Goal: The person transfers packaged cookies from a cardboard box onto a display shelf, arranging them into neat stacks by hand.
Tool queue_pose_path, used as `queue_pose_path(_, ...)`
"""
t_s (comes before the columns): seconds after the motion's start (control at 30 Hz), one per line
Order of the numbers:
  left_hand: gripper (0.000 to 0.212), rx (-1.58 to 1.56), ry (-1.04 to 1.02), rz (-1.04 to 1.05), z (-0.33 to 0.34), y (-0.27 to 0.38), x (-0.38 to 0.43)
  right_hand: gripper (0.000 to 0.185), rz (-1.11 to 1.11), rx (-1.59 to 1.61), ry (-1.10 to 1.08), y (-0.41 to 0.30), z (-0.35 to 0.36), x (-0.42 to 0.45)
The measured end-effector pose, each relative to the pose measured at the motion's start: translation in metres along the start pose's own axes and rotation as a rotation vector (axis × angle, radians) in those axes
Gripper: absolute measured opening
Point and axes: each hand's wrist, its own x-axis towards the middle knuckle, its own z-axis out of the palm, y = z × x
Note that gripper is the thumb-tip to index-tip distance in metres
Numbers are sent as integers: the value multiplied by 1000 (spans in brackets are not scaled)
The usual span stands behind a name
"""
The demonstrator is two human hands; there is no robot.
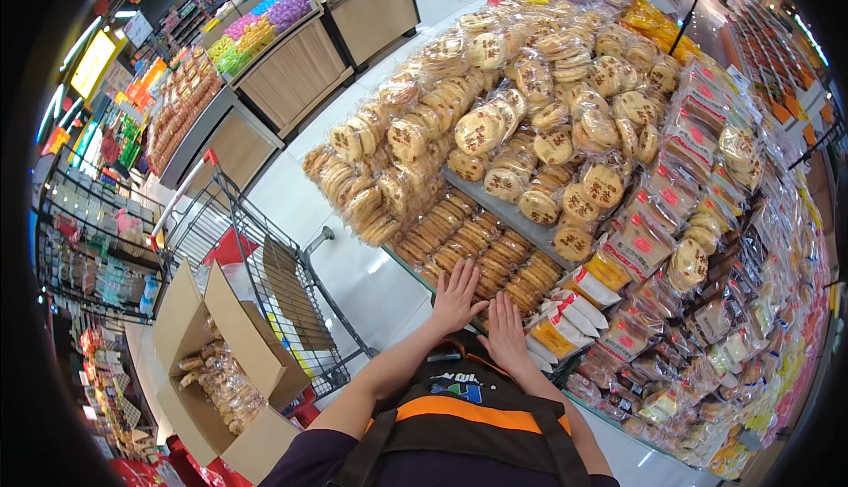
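Observation:
My left hand (pixel 457 298) lies with its fingers spread on bagged rows of round brown cookies (pixel 500 252) at the near edge of the display. Beside it, my right hand (pixel 507 331) rests flat on the nearest packs, its fingers fairly straight. The thumbs come close together. Neither hand grips anything. Behind these rows runs a grey divider strip (pixel 507 215). Beyond it, clear bags of pale round cookies with red markings (pixel 480 129) are heaped high. White and yellow packets (pixel 563 331) stand right of my right hand.
At the left, an open cardboard box (pixel 248 328) holds more bagged baked goods (pixel 228 384). Next to it stands a wire shopping cart (pixel 305 301) with a red handle part. Packaged breads (pixel 669 189) fill the right of the display. Wood-panelled counters (pixel 298 76) stand across the tiled aisle.

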Motion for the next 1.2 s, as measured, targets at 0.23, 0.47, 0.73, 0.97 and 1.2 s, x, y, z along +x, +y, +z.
queue_pose_path(0.23, 79, 16, -43, 0, 3, 0, 0, 89, 47, -37, 54, -5, 8, -2)
queue_pose_path(0.47, 72, -126, 34, -46, 6, 2, -1, 86, 46, -87, 102, -9, 5, 0)
queue_pose_path(0.73, 27, -1926, -415, 202, -160, 82, -40, 80, 59, 129, 230, -4, 31, -9)
queue_pose_path(0.97, 18, -2113, -270, 1332, -350, 61, -156, 92, 82, -213, 143, -6, 29, -8)
queue_pose_path(1.2, 27, -2245, 98, 1227, -357, 61, -255, 99, 319, -370, 193, -64, 55, -30)
